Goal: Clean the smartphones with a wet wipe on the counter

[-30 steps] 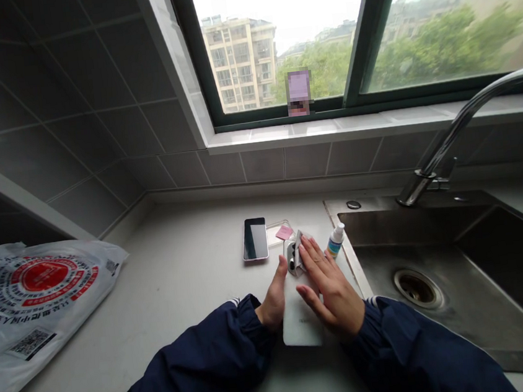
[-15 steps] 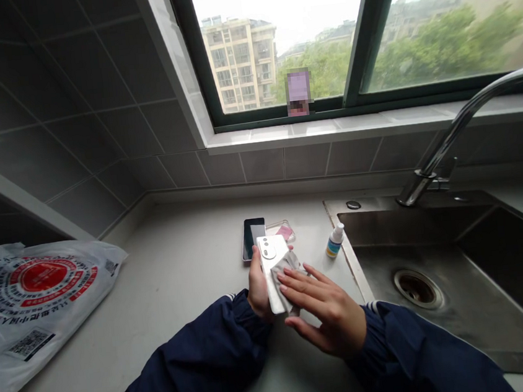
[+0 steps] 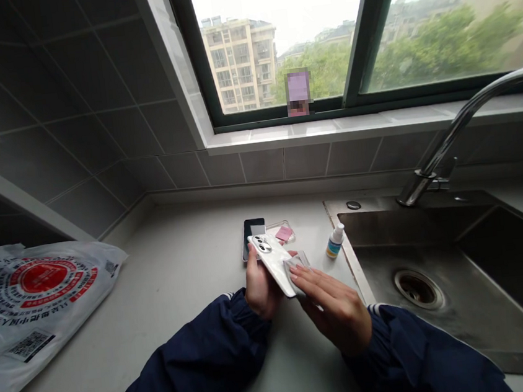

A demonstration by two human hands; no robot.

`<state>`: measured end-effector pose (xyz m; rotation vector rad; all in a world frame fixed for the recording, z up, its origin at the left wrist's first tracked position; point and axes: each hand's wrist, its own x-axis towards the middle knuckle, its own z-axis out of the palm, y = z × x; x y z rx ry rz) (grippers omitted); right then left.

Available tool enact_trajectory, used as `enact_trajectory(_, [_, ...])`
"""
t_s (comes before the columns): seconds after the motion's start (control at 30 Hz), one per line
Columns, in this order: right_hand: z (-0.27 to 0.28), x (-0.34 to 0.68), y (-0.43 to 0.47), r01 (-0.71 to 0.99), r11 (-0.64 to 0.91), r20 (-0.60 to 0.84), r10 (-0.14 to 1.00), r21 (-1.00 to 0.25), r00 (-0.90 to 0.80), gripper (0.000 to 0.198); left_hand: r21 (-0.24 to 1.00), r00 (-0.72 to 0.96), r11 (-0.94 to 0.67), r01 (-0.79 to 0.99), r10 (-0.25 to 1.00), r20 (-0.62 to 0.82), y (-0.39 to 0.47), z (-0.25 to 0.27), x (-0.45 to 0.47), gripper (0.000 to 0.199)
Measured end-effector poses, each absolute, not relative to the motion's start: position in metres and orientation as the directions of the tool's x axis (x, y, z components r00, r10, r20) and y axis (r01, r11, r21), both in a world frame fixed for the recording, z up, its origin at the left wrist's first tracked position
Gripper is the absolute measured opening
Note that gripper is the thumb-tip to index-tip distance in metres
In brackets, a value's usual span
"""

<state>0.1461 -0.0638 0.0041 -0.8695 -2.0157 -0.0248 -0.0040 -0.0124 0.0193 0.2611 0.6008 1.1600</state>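
Note:
A white smartphone lies tilted in my left hand, its camera side facing up. My left fingers wrap around its edges from below. My right hand presses a thin grey-white cloth against the phone's lower right edge, with the fingers held together over it. Just behind the held phone, a dark-screened phone lies on the counter. Next to that is a clear phone case with a pink piece on it. A small white spray bottle with a blue and yellow label stands to the right.
On the right, a steel sink is set into the pale counter, and a curved chrome faucet rises behind it. A white plastic bag with red and black print lies at the left. The window is at the back.
The white phone has turned and tilted in my left hand, its lower end swinging right. My right hand and the cloth have slid from the phone's back to its right edge.

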Motion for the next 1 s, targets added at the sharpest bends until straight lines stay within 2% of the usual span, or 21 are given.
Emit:
enact_trajectory(0.13, [0.008,0.149,-0.061,0.552,0.684,0.737,0.653,-0.477,-0.172,0.044,0.558,0.318,0.402,-0.726,0.916,-0.246,-0.011,0.018,-0.011,0.062])
enact_trajectory(0.2, [0.008,0.151,-0.060,0.509,0.604,0.667,0.741,-0.614,-0.075,0.036,0.579,0.287,0.371,-0.726,0.929,-0.235,-0.010,0.019,-0.012,0.051])
enact_trajectory(0.3, [0.007,0.152,-0.057,0.359,0.393,0.439,0.897,-0.847,0.054,0.026,0.585,0.261,0.307,-0.751,0.951,-0.164,-0.009,0.020,-0.012,0.047])
enact_trajectory(0.4, [0.004,0.153,-0.051,0.115,0.165,0.175,0.981,-0.980,0.083,0.037,0.564,0.272,0.274,-0.779,0.958,-0.091,-0.009,0.021,-0.011,0.053])
enact_trajectory(0.47, [0.002,0.152,-0.048,-0.085,0.005,0.002,0.999,-0.996,0.036,0.046,0.528,0.282,0.266,-0.807,0.958,-0.051,-0.010,0.024,-0.010,0.058])
enact_trajectory(0.53, [-0.001,0.149,-0.045,-0.217,-0.158,-0.150,0.987,-0.963,-0.055,0.053,0.500,0.299,0.268,-0.823,0.954,-0.019,-0.012,0.026,-0.009,0.065])
enact_trajectory(0.63, [-0.004,0.144,-0.046,-0.233,-0.306,-0.270,0.947,-0.923,-0.176,0.058,0.516,0.319,0.287,-0.807,0.947,-0.028,-0.013,0.028,-0.008,0.075])
enact_trajectory(0.8, [-0.006,0.141,-0.048,-0.181,-0.376,-0.332,0.915,-0.909,-0.230,0.050,0.551,0.272,0.306,-0.776,0.951,-0.145,-0.008,0.021,-0.015,0.078])
enact_trajectory(1.0, [-0.002,0.150,-0.043,-0.261,-0.308,-0.309,0.950,-0.915,-0.040,0.047,0.528,0.248,0.319,-0.787,0.947,-0.203,0.000,0.016,-0.023,0.075])
